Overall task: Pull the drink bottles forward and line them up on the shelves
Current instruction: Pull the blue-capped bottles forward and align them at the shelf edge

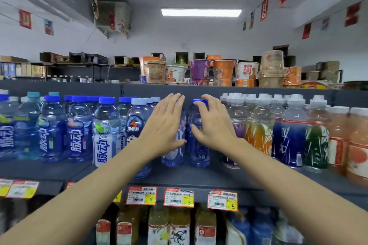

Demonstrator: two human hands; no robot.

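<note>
Two blue-capped drink bottles stand side by side at the middle of the grey shelf (199,177), set back from its front edge. My left hand (165,123) lies with straight fingers over the left bottle (172,155), hiding its cap. My right hand (214,123) reaches over the right bottle (198,145), fingers extended past its blue cap, thumb against its side. Whether either hand grips its bottle is not clear. More blue bottles (105,129) fill the row to the left.
White-capped bottles with orange, blue and green labels (288,131) crowd the right of the row. Instant noodle cups (223,71) sit on the top board close above the caps. Price tags (179,198) line the shelf edge; more bottles (179,226) stand below.
</note>
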